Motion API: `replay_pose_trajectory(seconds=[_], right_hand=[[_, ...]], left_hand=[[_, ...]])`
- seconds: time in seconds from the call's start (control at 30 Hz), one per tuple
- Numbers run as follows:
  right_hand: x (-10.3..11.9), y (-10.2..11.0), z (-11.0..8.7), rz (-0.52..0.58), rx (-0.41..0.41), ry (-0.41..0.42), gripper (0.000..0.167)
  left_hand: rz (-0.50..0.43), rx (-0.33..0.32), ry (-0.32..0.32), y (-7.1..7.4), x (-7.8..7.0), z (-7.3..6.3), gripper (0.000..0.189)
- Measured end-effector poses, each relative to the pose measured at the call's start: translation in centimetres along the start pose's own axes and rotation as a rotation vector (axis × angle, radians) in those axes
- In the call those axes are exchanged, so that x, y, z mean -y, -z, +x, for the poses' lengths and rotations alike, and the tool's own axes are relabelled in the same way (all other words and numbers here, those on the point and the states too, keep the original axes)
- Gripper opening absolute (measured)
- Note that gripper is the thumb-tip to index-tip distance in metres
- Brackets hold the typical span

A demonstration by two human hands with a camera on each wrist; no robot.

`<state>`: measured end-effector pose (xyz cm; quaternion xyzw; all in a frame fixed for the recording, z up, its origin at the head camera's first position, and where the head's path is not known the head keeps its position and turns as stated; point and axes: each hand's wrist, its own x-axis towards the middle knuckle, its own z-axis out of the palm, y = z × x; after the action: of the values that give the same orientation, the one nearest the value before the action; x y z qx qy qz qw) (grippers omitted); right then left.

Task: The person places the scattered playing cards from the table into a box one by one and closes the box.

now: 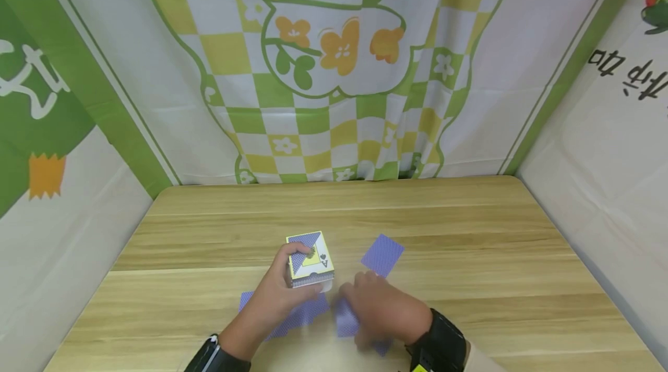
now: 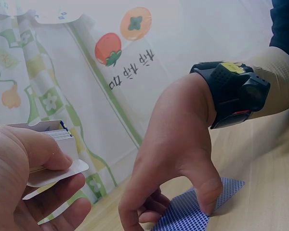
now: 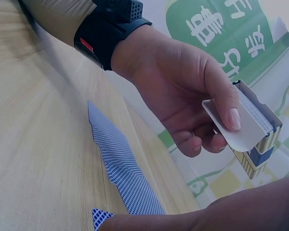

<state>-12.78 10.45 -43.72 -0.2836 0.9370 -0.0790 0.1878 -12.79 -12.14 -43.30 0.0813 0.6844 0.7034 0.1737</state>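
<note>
My left hand (image 1: 276, 288) grips a playing-card box (image 1: 319, 267) with an ace printed on its front. Its end flap (image 3: 238, 132) hangs open, and the edges of the cards (image 2: 62, 140) inside show, with the thumb pressed against the flap. To the right, my right hand (image 1: 386, 305) reaches down to the tabletop, its thumb and fingers bent around blue-patterned playing cards (image 2: 183, 211). That hand partly covers them in the head view. More blue-backed cards (image 1: 305, 315) lie overlapping in a row beneath my left hand and wrist.
One blue-backed card (image 1: 382, 253) lies apart, beyond my right hand. The wooden table (image 1: 459, 233) ends at a printed curtain (image 1: 334, 123) along the back, with fabric walls at both sides. Black wrist devices (image 1: 440, 340) sit on both wrists.
</note>
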Motion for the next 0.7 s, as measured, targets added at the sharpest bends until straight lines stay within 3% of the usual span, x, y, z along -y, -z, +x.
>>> replay_pose_trajectory(seconds=[0.23, 0.7], right_hand=[[0.04, -0.13, 0.13, -0.027, -0.02, 0.015, 0.069], [0.36, -0.55, 0.34, -0.082, -0.052, 0.043, 0.073]], left_hand=[[0.016, -0.026, 0.012, -0.09, 0.16, -0.03, 0.068], [0.012, -0.014, 0.006, -0.18, 0.12, 0.0, 0.069]])
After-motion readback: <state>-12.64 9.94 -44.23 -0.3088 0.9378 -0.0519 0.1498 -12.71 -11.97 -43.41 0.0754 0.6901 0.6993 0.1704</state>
